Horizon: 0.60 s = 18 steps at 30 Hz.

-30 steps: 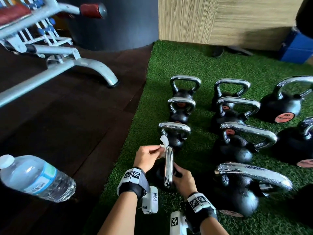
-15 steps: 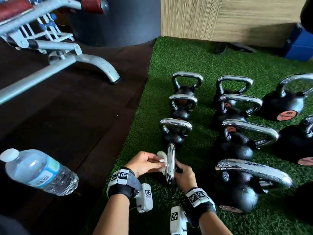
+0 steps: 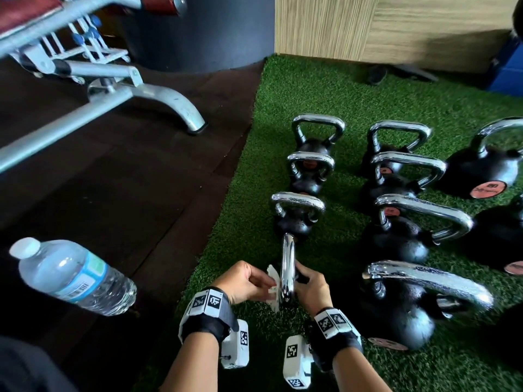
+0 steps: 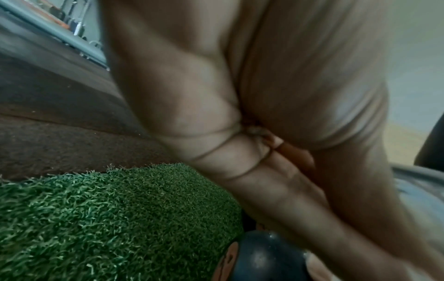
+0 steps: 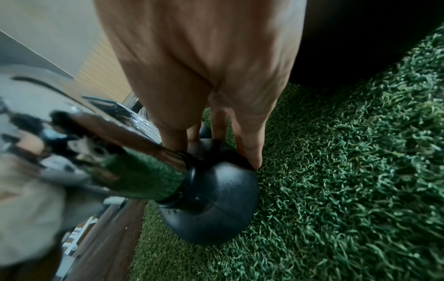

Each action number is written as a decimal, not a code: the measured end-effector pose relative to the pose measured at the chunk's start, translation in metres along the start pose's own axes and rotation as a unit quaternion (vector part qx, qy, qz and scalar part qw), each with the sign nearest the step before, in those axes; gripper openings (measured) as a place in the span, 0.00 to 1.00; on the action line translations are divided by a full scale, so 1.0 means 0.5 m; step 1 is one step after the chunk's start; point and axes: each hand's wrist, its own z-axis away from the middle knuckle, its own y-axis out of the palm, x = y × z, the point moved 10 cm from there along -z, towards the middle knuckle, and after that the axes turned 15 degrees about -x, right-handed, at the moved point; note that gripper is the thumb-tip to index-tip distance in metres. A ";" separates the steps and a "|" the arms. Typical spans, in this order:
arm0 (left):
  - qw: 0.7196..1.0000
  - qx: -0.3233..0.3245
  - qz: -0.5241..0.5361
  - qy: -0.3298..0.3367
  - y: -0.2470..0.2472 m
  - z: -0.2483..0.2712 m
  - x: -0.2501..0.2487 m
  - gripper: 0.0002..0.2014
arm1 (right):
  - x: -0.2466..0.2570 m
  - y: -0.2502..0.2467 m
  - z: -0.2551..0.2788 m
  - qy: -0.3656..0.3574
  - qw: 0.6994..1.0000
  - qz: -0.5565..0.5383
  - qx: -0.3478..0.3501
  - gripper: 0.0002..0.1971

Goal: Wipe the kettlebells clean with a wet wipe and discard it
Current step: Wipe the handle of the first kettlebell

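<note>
Several black kettlebells with chrome handles stand in rows on green turf [image 3: 339, 89]. The nearest small kettlebell [image 5: 216, 199] has its chrome handle [image 3: 288, 264] edge-on to me. My left hand [image 3: 264, 284] pinches a white wet wipe [image 3: 272, 275] against the handle's left side, low down. My right hand [image 3: 302, 278] grips the ball just right of the handle. The right wrist view shows its fingers [image 5: 250, 152] spread down over the black ball. In the left wrist view my blurred left hand [image 4: 288, 171] fills the frame above the ball [image 4: 264, 260]; the wipe is hidden.
A plastic water bottle [image 3: 73, 275] lies close at the left over dark rubber floor [image 3: 127, 193]. A metal bench frame [image 3: 113, 103] stands far left. Bigger kettlebells [image 3: 402, 315] crowd my right hand's side. A wooden wall [image 3: 396, 29] and a blue box [image 3: 506, 69] close the back.
My left hand has slid the wipe from the top of the handle down its left side toward me. The right hand has stayed on the ball.
</note>
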 end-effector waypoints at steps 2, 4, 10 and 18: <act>1.000 0.005 -0.005 0.002 0.004 0.000 0.003 0.12 | 0.000 0.000 0.000 0.003 1.000 -0.003 0.000 0.27; 1.000 0.008 -0.011 -0.012 0.012 -0.002 0.014 0.10 | 0.001 -0.001 0.001 0.007 1.000 -0.006 -0.004 0.27; 0.995 -0.039 0.013 -0.091 0.020 0.013 0.059 0.10 | 0.010 0.000 0.001 -0.013 1.000 0.020 -0.006 0.26; 0.985 -0.087 0.129 -0.070 -0.114 -0.013 -0.065 0.09 | 0.206 -0.115 0.011 -0.210 0.972 0.032 -0.097 0.25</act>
